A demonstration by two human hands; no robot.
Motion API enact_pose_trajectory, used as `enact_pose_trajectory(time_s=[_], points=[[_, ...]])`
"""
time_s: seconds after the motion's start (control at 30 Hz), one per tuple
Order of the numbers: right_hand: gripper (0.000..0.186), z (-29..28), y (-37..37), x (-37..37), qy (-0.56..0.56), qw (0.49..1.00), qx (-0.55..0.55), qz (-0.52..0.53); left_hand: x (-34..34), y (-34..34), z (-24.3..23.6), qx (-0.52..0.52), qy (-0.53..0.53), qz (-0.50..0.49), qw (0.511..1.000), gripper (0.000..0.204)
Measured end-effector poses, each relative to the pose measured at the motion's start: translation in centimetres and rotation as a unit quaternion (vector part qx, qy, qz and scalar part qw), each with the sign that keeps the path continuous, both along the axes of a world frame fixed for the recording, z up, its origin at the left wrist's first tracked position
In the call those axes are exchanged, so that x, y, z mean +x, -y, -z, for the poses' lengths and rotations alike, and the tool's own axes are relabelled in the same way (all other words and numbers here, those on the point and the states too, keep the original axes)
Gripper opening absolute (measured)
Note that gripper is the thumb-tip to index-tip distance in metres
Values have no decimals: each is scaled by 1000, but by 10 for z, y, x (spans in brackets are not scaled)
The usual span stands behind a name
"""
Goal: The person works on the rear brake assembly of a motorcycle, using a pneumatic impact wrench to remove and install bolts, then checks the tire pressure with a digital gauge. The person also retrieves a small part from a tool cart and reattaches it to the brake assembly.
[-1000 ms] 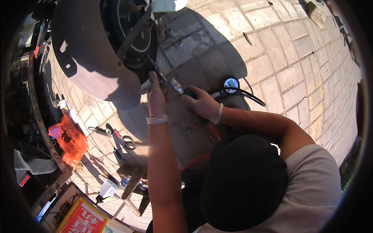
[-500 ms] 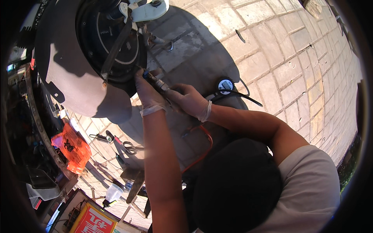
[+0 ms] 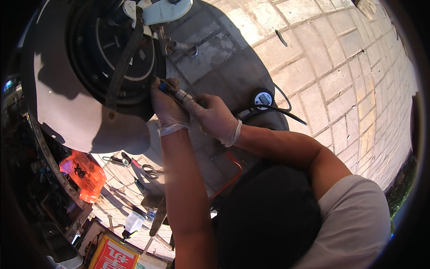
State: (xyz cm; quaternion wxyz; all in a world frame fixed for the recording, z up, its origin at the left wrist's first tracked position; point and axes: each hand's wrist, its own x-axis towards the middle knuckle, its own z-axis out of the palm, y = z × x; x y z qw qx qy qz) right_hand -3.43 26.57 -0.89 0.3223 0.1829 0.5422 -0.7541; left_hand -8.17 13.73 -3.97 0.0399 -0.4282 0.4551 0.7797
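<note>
A black scooter wheel (image 3: 112, 58) under a grey mudguard (image 3: 67, 116) fills the upper left. My left hand (image 3: 166, 107), in a thin pale glove, presses a blue-tipped fitting against the wheel's rim. Right beside it, my gloved right hand (image 3: 216, 120) grips the metal air chuck (image 3: 182, 95) that runs into that fitting. Behind my right hand, a round pressure gauge (image 3: 263, 98) with a black hose (image 3: 286, 112) lies on the paving. An orange hose (image 3: 232, 172) curves below my forearms.
Hand tools, including pliers and scissors (image 3: 139, 166), lie on the brick paving at lower left next to an orange plastic bag (image 3: 83, 175). A white squeeze bottle (image 3: 134, 222) and a red and yellow box (image 3: 114, 256) sit near the bottom edge. Sunlit paving (image 3: 340, 80) stretches right.
The view has moved closer to the wheel, which now looks bigger. Both hands have stayed together on the chuck at the rim; the gauge still lies on the paving.
</note>
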Motion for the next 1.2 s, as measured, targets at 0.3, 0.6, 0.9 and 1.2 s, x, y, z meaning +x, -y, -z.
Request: enact_pose_trajectory(time_s=[0.3,0.6,0.9,1.2], points=[[49,-5,0,-5,71,996,-50,-21,1,-2,-11,2,31,13,999,45],[48,2,2,8,92,989,-104,-47,25,-9,-26,-132,23,97,986,39],[48,-2,-1,11,81,986,-138,-52,44,7,-32,-257,-78,260,928,48],[48,1,0,11,89,984,-145,-46,45,10,-29,-262,-66,269,924,50]])
